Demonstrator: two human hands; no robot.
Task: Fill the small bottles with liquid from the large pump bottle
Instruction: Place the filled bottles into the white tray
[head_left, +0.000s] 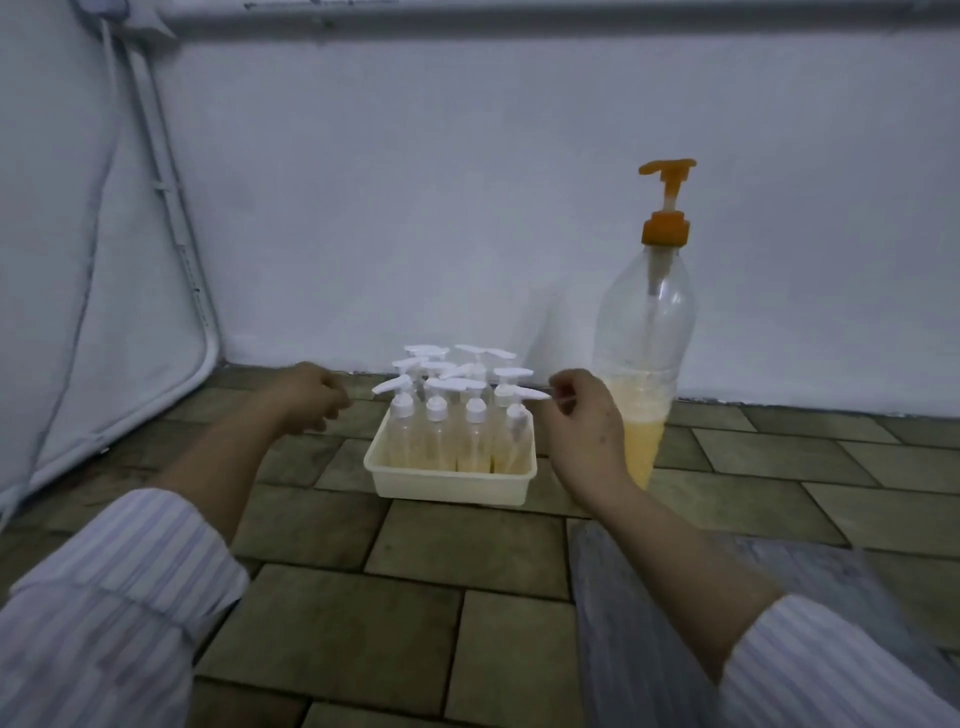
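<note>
the cream tray (450, 487) sits on the tiled floor (415, 613) near the white wall (467, 182), and the rest is placed from it. inside it the small bottles (457, 415) stand upright, long axes vertical, packed touching in rows; their white pump spouts point sideways in mixed directions, some to the left, some to the right. yellowish liquid shows low in the front ones. just to the right of the tray, a little nearer the wall, the large pump bottle (644, 332) stands upright, its orange pump head (667, 169) raised with the spout pointing left, yellow liquid filling only its lower part. the left hand (306, 397) hovers just left of the tray, fingers loosely curled, holding nothing. the right hand (584, 415) is just right of the tray, in front of the large bottle, fingers curled inward beside the nearest spout; whether it pinches that spout i cannot tell.
</note>
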